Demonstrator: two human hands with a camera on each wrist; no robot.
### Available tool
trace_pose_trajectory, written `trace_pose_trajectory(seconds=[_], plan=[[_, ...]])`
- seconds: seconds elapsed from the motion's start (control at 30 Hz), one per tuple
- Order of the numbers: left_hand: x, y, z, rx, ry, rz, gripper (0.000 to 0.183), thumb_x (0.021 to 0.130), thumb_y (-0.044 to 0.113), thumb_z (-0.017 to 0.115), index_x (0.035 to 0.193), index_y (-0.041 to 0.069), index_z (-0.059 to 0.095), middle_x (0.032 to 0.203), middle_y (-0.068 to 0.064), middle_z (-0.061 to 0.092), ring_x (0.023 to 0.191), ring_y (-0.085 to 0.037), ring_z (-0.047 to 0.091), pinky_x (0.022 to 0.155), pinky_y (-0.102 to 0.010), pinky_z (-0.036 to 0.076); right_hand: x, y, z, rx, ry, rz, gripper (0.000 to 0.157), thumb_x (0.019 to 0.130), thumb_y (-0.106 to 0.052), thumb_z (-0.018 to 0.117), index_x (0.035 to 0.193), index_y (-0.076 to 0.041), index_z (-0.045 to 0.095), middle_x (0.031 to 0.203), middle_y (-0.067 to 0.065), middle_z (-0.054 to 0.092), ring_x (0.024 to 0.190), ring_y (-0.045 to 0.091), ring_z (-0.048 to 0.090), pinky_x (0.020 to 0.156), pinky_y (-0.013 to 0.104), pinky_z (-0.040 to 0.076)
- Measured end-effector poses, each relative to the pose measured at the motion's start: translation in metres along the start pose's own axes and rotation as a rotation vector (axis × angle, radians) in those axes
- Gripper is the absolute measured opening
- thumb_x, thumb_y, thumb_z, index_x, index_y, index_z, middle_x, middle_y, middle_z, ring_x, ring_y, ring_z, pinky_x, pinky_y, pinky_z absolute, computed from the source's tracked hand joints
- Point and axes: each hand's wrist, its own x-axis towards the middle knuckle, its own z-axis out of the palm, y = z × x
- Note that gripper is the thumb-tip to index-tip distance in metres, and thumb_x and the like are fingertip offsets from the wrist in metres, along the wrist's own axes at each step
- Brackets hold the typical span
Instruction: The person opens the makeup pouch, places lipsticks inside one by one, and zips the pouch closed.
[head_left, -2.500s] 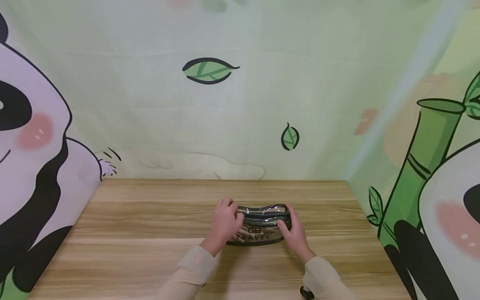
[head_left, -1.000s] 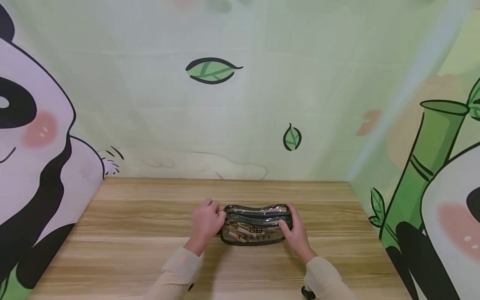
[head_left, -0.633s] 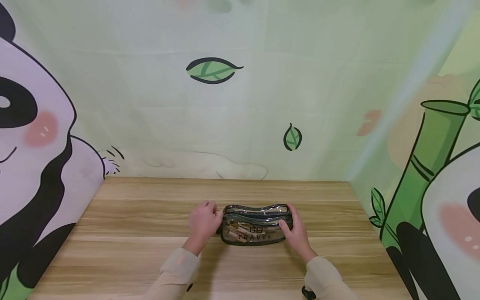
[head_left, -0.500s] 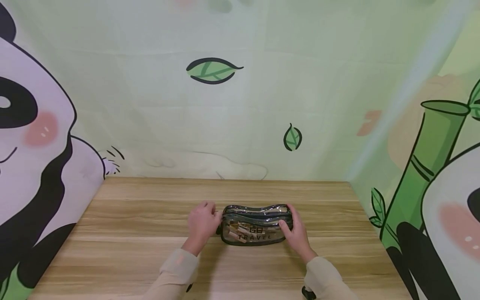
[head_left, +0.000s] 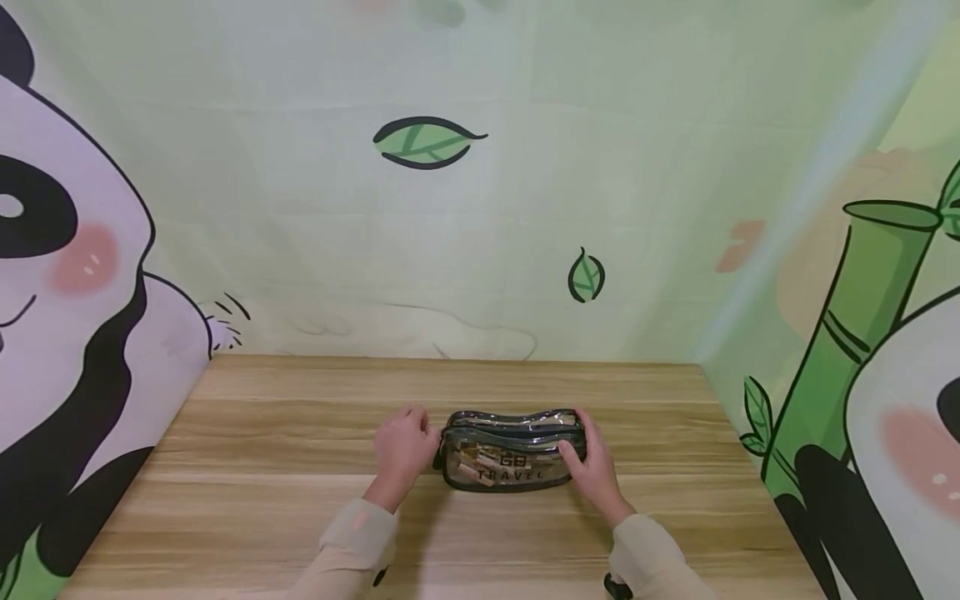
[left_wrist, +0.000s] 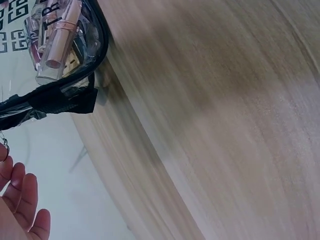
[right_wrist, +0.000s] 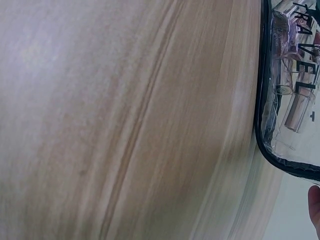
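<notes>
A clear pouch with black trim and "TRAVEL" lettering stands on the wooden table in the head view. Small tubes show through its plastic in the left wrist view. My right hand grips the pouch's right end, thumb on the front. At the left end, my left hand pinches the zipper pull, a small metal piece seen at the fingertips in the left wrist view. The other fingers of that hand are loosely curled. Only a fingertip of the right hand shows in the right wrist view.
The wooden table reaches back to a pale green backdrop printed with pandas, leaves and bamboo. Its far edge lies a little behind the pouch.
My left hand has moved left along the pouch's top to just beyond its left end, uncovering that end, and has barely shifted over the last half second. My right hand keeps its grip.
</notes>
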Motion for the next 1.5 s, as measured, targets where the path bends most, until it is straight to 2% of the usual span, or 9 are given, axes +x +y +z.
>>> trace_pose_trajectory(seconds=[0.2, 0.43, 0.57, 0.87, 1.2, 1.5], plan=[[-0.001, -0.003, 0.003, 0.002, 0.008, 0.001, 0.014, 0.073, 0.023, 0.056, 0.064, 0.014, 0.052, 0.07, 0.0, 0.051, 0.058, -0.017, 0.047, 0.047, -0.029, 0.034, 0.0, -0.001, 0.0, -0.001, 0.006, -0.008, 0.056, 0.082, -0.014, 0.054, 0.131, 0.004, 0.033, 0.132, 0.026, 0.038, 0.12, 0.043, 0.036, 0.098, 0.056, 0.029], [-0.005, -0.005, 0.006, 0.025, -0.044, -0.016, 0.019, 0.076, 0.027, 0.054, 0.062, 0.015, 0.049, 0.065, 0.0, 0.048, 0.054, -0.017, 0.044, 0.044, -0.026, 0.029, -0.001, -0.001, 0.0, 0.009, 0.003, -0.006, 0.055, 0.083, -0.014, 0.053, 0.131, 0.002, 0.033, 0.132, 0.026, 0.038, 0.12, 0.042, 0.036, 0.098, 0.055, 0.029], [-0.007, -0.007, 0.009, 0.022, -0.04, -0.012, 0.019, 0.076, 0.028, 0.054, 0.063, 0.016, 0.049, 0.064, 0.001, 0.048, 0.052, -0.017, 0.043, 0.043, -0.026, 0.029, -0.001, 0.0, 0.001, 0.003, 0.0, -0.005, 0.055, 0.083, -0.014, 0.053, 0.132, 0.001, 0.032, 0.132, 0.025, 0.037, 0.12, 0.042, 0.036, 0.098, 0.056, 0.029], [-0.009, -0.01, 0.014, -0.035, -0.121, -0.035, 0.022, 0.08, 0.03, 0.057, 0.067, 0.015, 0.049, 0.066, 0.001, 0.047, 0.053, -0.015, 0.042, 0.044, -0.025, 0.028, -0.001, 0.0, 0.001, 0.003, 0.0, -0.004, 0.056, 0.083, -0.014, 0.053, 0.131, 0.003, 0.032, 0.132, 0.026, 0.038, 0.12, 0.042, 0.036, 0.098, 0.056, 0.029], [-0.008, -0.009, 0.015, -0.085, -0.131, -0.062, 0.018, 0.079, 0.028, 0.058, 0.068, 0.015, 0.052, 0.068, 0.001, 0.05, 0.055, -0.015, 0.045, 0.044, -0.025, 0.029, 0.0, 0.0, 0.001, 0.008, 0.002, -0.002, 0.056, 0.082, -0.014, 0.053, 0.131, 0.004, 0.033, 0.131, 0.026, 0.038, 0.12, 0.042, 0.036, 0.098, 0.056, 0.029], [-0.009, -0.008, 0.014, -0.088, -0.177, -0.081, 0.014, 0.079, 0.025, 0.057, 0.069, 0.015, 0.055, 0.068, 0.001, 0.051, 0.056, -0.014, 0.045, 0.043, -0.025, 0.03, 0.0, 0.0, 0.001, 0.011, 0.008, -0.008, 0.055, 0.082, -0.014, 0.053, 0.131, 0.003, 0.033, 0.131, 0.026, 0.039, 0.12, 0.042, 0.037, 0.098, 0.055, 0.029]])
